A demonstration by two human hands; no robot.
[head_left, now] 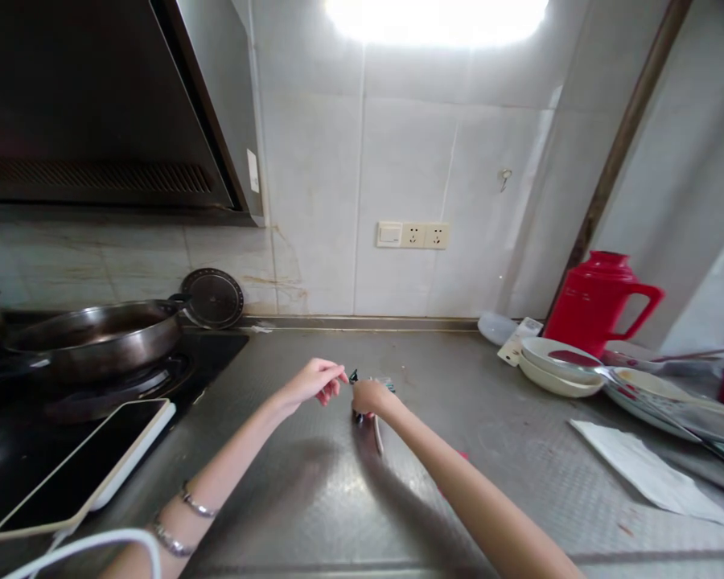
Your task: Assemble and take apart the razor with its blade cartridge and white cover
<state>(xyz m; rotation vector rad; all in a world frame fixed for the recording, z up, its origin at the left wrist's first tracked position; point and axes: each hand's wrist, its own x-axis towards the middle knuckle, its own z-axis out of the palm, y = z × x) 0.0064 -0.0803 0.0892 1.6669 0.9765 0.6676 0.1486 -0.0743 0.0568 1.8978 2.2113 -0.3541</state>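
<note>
My left hand point(318, 380) is above the metal counter point(314, 498), its thumb and forefinger together and the other fingers curled. Its fingertips come close to a small dark green piece point(353, 375); whether they pinch anything is too small to tell. Just to the right, my right hand point(370, 398) is closed low over the counter, and its back hides most of what is in it. A dark bit shows under its fingers. A thin pale strip point(378, 437) sticks out below that hand. Behind it lie several small transparent and teal pieces point(384, 383).
On the left, a steel pan point(105, 342) sits on the black stove point(217, 354), with a phone point(90, 466) in front. A red thermos jug point(597, 301), stacked bowls point(558, 378) and a white napkin point(645, 470) are on the right. Sockets point(413, 235) are on the wall.
</note>
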